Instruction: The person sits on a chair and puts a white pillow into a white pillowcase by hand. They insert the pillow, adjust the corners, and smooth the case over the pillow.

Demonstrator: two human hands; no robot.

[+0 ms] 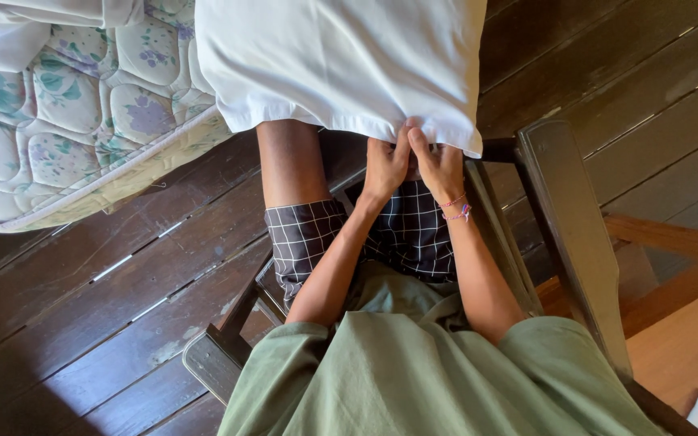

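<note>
A white pillow in its pillowcase [341, 60] lies across my knees, reaching up past the top of the view. My left hand [385, 165] and my right hand [439, 165] sit side by side at the pillowcase's near edge, thumbs pinching the white fabric at one spot. A beaded bracelet circles my right wrist. I am seated, in a green shirt and dark checked shorts.
A quilted mattress [66, 105] with a floral print lies on the dark wooden plank floor at the upper left. I sit on a dark wooden chair [563, 218], its frame showing on both sides. A lighter wooden surface [688, 339] is at the lower right.
</note>
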